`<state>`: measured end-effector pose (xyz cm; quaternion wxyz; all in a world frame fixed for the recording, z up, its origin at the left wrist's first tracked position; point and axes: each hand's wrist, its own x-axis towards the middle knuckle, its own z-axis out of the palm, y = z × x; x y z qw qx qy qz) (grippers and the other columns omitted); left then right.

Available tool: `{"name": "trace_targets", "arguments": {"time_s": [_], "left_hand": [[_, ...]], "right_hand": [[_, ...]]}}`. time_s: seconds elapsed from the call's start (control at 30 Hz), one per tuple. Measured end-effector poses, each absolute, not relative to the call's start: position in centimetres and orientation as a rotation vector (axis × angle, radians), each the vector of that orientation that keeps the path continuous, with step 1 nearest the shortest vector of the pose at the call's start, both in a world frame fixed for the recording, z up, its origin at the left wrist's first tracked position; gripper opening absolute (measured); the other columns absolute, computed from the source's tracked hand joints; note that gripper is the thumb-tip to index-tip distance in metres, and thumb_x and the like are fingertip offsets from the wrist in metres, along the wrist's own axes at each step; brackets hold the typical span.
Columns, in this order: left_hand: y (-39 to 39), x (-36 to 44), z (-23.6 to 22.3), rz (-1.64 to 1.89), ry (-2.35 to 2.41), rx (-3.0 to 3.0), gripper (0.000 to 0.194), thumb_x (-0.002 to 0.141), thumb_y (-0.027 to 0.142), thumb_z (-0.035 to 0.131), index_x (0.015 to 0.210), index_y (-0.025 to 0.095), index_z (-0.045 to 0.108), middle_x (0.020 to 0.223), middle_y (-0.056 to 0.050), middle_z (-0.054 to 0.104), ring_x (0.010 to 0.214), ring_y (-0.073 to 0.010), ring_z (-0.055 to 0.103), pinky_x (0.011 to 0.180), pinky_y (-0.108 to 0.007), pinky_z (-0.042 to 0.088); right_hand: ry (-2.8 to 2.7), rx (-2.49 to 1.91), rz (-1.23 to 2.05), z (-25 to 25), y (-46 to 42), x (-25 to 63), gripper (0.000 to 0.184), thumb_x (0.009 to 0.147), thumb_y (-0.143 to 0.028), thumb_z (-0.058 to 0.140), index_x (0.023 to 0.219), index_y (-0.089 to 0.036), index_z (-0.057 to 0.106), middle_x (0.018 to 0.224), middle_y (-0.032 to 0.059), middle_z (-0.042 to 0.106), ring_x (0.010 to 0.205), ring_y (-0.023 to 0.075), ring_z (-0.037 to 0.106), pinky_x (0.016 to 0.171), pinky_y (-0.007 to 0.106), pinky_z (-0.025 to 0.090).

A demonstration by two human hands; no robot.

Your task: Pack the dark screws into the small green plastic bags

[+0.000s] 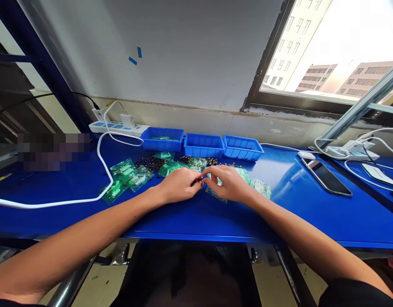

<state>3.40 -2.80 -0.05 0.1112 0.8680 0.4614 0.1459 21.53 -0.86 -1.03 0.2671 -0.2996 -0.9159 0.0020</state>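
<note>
Over the middle of the blue table, my left hand is closed around a small dark rod-like piece, mostly hidden by the fingers. My right hand meets it fingertip to fingertip, thumb and index finger pinched at the piece's right end. Just behind the hands lie a heap of dark screw-like parts and several small brassy-dark parts. Green-tinted clear plastic packets spread to the left of my left hand, and more packets lie beside and under my right hand.
Three blue bins stand along the wall: a left bin with green packets, a middle bin and a right bin. A white cable crosses the left side from a power strip. A phone lies at right.
</note>
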Motion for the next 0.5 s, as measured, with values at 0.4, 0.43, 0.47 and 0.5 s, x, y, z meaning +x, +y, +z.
{"name": "trace_targets", "arguments": {"time_s": [0.4,0.43,0.47,0.5], "left_hand": [[-2.76,3.35,-0.15,0.433,1.362,2.549,0.026,0.084,0.025,0.039,0.082,0.019,0.065,0.066,-0.002,0.065,0.057,-0.016,0.055,0.052,-0.026,0.03],[-2.76,3.34,-0.15,0.431,1.358,2.545,0.027,0.085,0.025,0.039,0.085,0.02,0.065,0.068,-0.002,0.065,0.058,-0.0163,0.056,0.052,-0.026,0.031],[-2.76,3.32,-0.15,0.431,1.354,2.543,0.027,0.085,0.025,0.039,0.086,0.02,0.065,0.068,-0.002,0.065,0.059,-0.0165,0.056,0.053,-0.026,0.031],[-2.76,3.31,-0.15,0.434,1.352,2.543,0.028,0.085,0.025,0.038,0.087,0.02,0.066,0.069,-0.002,0.066,0.06,-0.0167,0.057,0.053,-0.026,0.032]], "right_hand": [[-2.466,-0.794,-0.027,-0.99,-0.81,21.51,0.01,0.084,-0.019,0.049,0.086,-0.018,0.059,0.06,-0.0008,0.059,0.058,0.0116,0.053,0.059,0.023,0.034],[-2.463,-0.795,-0.03,-1.0,-0.81,21.53,0.011,0.084,-0.019,0.049,0.087,-0.018,0.059,0.06,-0.0006,0.059,0.058,0.0117,0.053,0.059,0.023,0.034],[-2.462,-0.8,-0.03,-1.0,-0.81,21.54,0.011,0.084,-0.02,0.049,0.087,-0.018,0.059,0.061,-0.0005,0.059,0.058,0.0118,0.053,0.059,0.023,0.035],[-2.463,-0.809,-0.03,-1.01,-0.8,21.56,0.011,0.085,-0.02,0.049,0.088,-0.018,0.059,0.061,-0.0004,0.06,0.058,0.0119,0.053,0.059,0.023,0.035]]}}
